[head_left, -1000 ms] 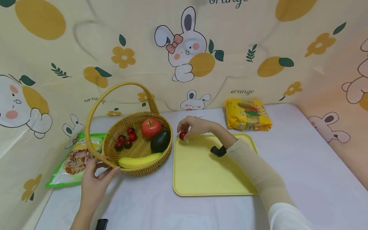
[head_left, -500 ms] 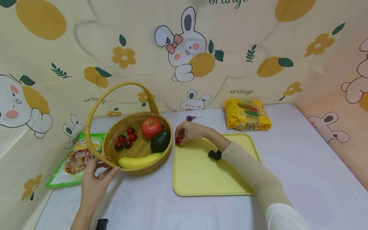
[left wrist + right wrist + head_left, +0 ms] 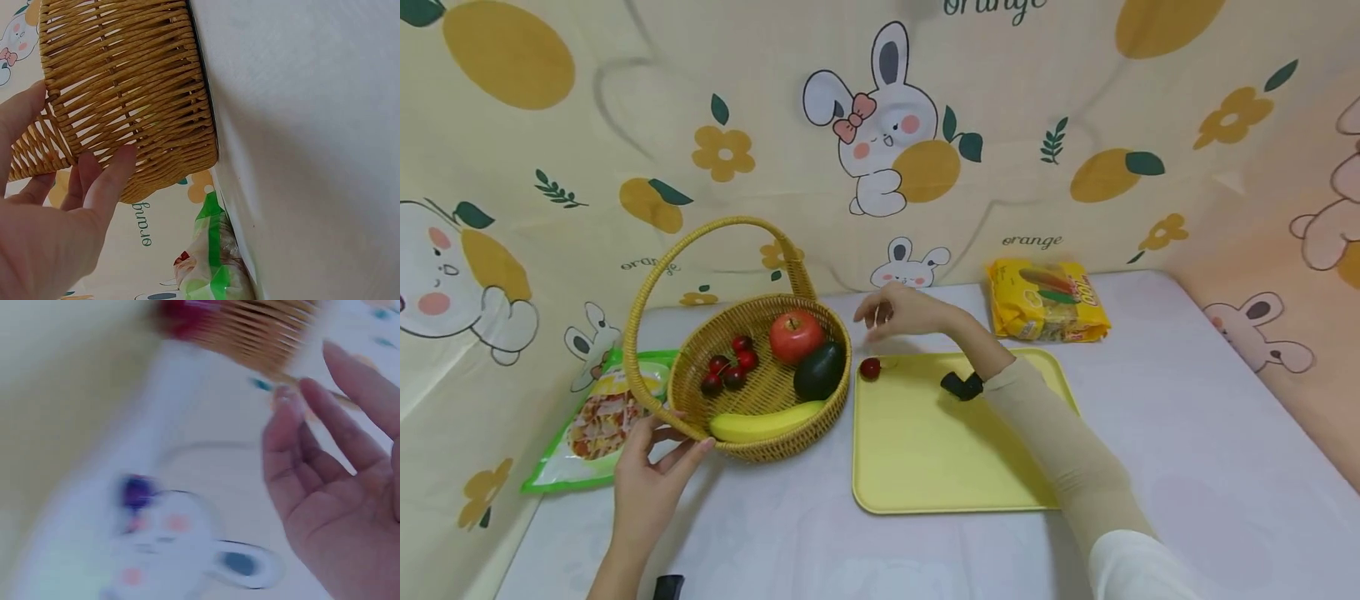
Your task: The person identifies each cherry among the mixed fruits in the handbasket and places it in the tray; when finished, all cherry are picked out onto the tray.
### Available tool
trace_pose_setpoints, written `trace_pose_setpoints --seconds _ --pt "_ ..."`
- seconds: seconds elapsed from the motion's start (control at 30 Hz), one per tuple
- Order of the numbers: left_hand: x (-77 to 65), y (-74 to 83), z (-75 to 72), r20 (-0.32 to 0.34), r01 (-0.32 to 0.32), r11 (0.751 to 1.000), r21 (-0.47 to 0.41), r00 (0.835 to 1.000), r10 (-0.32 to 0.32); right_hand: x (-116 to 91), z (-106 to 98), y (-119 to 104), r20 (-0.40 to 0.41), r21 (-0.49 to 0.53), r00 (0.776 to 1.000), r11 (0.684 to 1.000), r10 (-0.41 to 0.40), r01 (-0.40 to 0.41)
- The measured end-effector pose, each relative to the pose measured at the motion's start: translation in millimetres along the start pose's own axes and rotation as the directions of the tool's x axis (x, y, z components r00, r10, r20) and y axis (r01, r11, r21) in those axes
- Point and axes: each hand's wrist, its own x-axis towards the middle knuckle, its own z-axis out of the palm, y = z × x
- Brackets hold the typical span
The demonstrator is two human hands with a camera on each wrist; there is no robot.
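Note:
My left hand grips the wicker basket at the near foot of its handle; in the left wrist view its fingers lie against the weave. Inside the basket are an apple, an avocado, a banana and several cherries. A single dark red cherry lies in the far left corner of the yellow tray. Just beyond it, my right hand hovers with loosely bent fingers, holding nothing. A blurred purple lollipop shows in the right wrist view; the hand hides it from the head view.
At the left, partly behind the basket, lies a green and white food bag. A yellow food packet sits behind the tray at the back right. A printed cloth hangs behind the white table.
My right hand brought the cherry down into the tray's far left corner, let it go, then moved up and away towards the back. The left hand stays on the basket.

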Motion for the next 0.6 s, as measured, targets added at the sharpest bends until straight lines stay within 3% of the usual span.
trace_pose_setpoints --seconds 0.07,0.13,0.3,0.43,0.6 --pt "-0.6 -0.9 -0.5 -0.003 0.006 1.000 0.008 1.000 -0.006 14 -9 -19 -0.049 0.027 0.997 0.998 -0.051 0.053" --pt "-0.9 -0.2 -1.4 -0.005 0.015 1.000 0.017 1.000 -0.015 34 -10 -42 -0.045 0.065 0.995 0.994 -0.085 0.088" --pt "-0.6 -1.1 -2.7 0.001 0.002 1.000 0.019 1.000 -0.002 93 12 -91 0.133 0.105 0.979 0.984 -0.157 0.144" --pt "0.5 -2.4 -1.7 0.009 -0.007 1.000 0.024 1.000 0.007 133 44 -107 0.262 0.188 0.957 0.979 -0.122 0.074" --pt "1.7 -5.3 -1.6 0.018 0.013 1.000 0.006 1.000 -0.013 161 81 -104 0.329 0.284 0.944 0.955 -0.016 -0.082"
